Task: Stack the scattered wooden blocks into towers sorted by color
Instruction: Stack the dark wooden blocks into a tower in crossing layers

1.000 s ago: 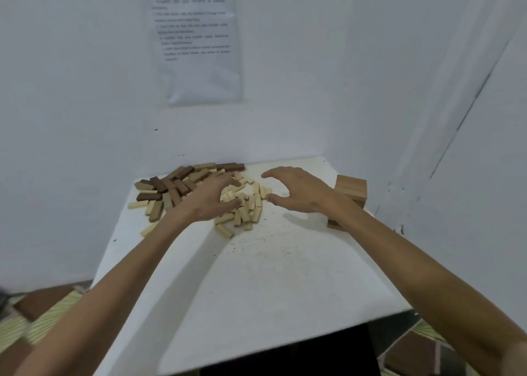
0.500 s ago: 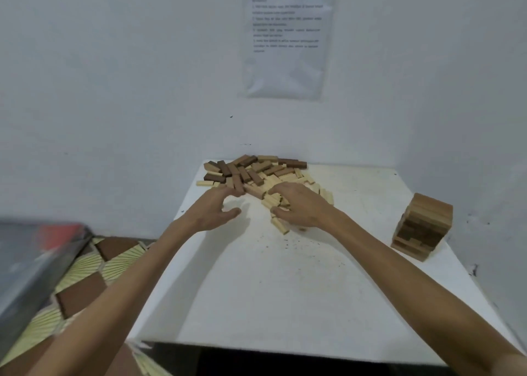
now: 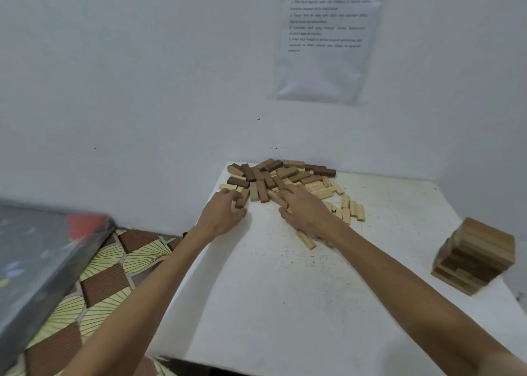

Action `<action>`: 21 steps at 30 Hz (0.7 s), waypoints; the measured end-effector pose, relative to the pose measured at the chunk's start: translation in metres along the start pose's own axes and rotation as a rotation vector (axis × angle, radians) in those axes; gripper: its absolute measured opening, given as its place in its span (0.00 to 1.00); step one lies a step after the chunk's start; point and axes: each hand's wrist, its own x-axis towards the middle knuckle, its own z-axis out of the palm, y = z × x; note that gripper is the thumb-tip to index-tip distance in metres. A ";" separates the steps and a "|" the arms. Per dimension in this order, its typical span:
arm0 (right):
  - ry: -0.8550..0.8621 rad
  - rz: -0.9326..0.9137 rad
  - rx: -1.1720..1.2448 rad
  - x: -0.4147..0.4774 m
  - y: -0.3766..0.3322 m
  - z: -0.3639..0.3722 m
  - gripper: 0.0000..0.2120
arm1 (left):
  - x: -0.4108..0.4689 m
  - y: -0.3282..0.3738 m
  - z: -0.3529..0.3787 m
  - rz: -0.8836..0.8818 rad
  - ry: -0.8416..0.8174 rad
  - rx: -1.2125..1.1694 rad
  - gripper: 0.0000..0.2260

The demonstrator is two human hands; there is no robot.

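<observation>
White tabletop [image 3: 285,304]: bare and speckled in the near half; both forearms reach across it.
Patterned floor [image 3: 105,275]: below the table's left edge, where a block knocked off that side would probably land.
Tower [image 3: 476,257]: layered brown blocks close to the right edge, well apart from the heap (blurred, so the layers' tones are hard to separate). Likely hazard: a right elbow swinging outward could topple it or push it off the table.
Stray pale block [image 3: 306,240]: lies alone under the right wrist. A dragged wrist might sweep it toward the near side.
Left hand [image 3: 225,213]: fingers curled, pinching a brown block [image 3: 243,200] at the heap's near-left corner. That corner sits by the left edge, so a hurried pull could flick neighbouring blocks overboard.
Right hand [image 3: 306,208]: fingers stretched flat on the heap's near edge, thumb spread, nothing plainly gripped. Pressing down here may skid loose blocks sideways.
Heap of blocks [image 3: 285,178]: the task's pieces, at the far side against the wall. The dark blocks [image 3: 319,170] lie at the left and back, the pale blocks [image 3: 348,208] at the right. Many cross over one another — lifting a lower one would likely tip those resting on it. Mid-brown and dark tones look close in this dim light, so a mis-sort seems possible.
Paper sheet [image 3: 325,39]: on the wall, print unreadable.
</observation>
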 end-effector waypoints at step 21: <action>0.196 0.195 0.010 0.013 -0.008 0.012 0.17 | 0.028 0.013 0.027 -0.035 0.336 -0.175 0.06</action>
